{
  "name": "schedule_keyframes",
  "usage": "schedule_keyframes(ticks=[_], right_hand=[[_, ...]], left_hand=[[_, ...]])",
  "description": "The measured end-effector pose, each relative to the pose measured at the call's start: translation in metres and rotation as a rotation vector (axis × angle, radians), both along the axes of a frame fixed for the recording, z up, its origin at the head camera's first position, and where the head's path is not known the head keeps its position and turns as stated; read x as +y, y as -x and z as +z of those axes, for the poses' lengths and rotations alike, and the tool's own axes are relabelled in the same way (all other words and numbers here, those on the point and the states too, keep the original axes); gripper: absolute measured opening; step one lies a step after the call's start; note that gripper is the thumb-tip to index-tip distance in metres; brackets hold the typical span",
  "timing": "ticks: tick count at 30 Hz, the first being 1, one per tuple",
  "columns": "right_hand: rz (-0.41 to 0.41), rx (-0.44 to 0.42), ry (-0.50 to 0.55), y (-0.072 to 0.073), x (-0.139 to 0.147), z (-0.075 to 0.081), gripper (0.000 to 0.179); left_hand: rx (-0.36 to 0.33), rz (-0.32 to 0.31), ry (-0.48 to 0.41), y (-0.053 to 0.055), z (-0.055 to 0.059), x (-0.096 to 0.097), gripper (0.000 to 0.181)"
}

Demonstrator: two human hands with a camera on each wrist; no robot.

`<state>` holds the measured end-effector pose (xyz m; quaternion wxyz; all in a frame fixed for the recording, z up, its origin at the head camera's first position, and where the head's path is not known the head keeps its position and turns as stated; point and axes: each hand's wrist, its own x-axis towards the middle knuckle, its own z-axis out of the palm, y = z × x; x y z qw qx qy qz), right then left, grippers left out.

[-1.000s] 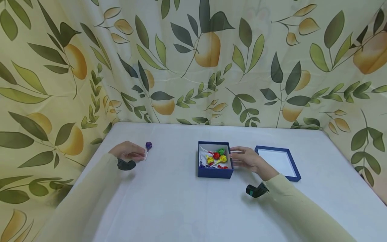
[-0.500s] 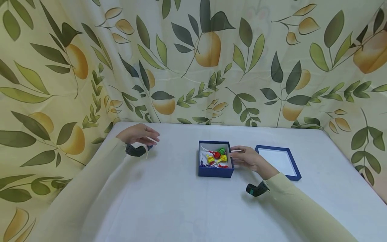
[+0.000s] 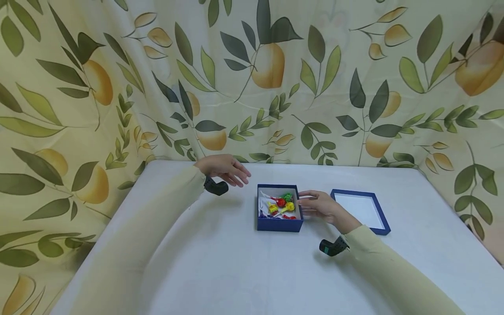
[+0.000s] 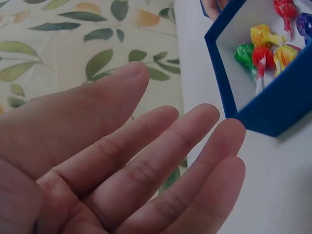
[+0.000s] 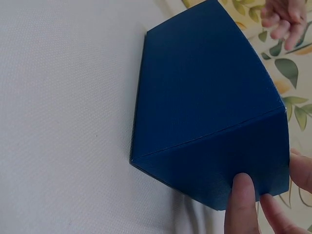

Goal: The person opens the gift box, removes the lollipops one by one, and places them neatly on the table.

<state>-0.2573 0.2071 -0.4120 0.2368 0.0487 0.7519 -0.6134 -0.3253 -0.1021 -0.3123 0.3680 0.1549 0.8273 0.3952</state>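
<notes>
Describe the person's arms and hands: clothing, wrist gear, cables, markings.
Left sleeve and right sleeve: long, plain, pale cream. Left hand and right hand: bare, no gloves. Left wrist device and right wrist device: small, black, angled; the right one has a teal patch. No cables visible.

White surface (image 3: 236,271), weave visible in the right-wrist view, carries one open-topped blue box (image 3: 278,225), upright, toward the far edge, and, to its right and apart from it, one shallow blue-rimmed lid (image 3: 360,210), lying flat, white inside facing up, partly hidden.
</notes>
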Motion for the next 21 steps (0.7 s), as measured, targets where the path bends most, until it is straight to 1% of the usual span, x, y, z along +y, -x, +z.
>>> schedule_keyframes(ticks=[6, 9, 12, 14, 19, 21], right_hand=[[-0.002, -0.001, -0.001, 0.000, 0.000, 0.000, 0.057], [-0.004, 0.001, -0.001, 0.000, 0.001, 0.001, 0.057], [-0.004, 0.002, -0.001, 0.000, 0.002, 0.001, 0.057], [-0.003, 0.004, 0.000, -0.001, 0.002, 0.001, 0.057], [-0.004, 0.003, 0.008, -0.001, 0.002, 0.000, 0.057], [-0.007, 0.001, 0.009, -0.001, 0.001, -0.001, 0.057]], left_hand=[[-0.008, 0.010, 0.041, 0.007, -0.002, 0.029, 0.032], [0.004, -0.015, 0.071, 0.010, -0.002, 0.042, 0.033], [0.010, -0.068, 0.097, 0.016, -0.005, 0.053, 0.034], [0.010, -0.116, 0.113, 0.019, -0.006, 0.059, 0.036], [0.018, -0.229, 0.175, 0.024, -0.008, 0.070, 0.033], [0.019, -0.258, 0.199, 0.026, -0.010, 0.073, 0.032]])
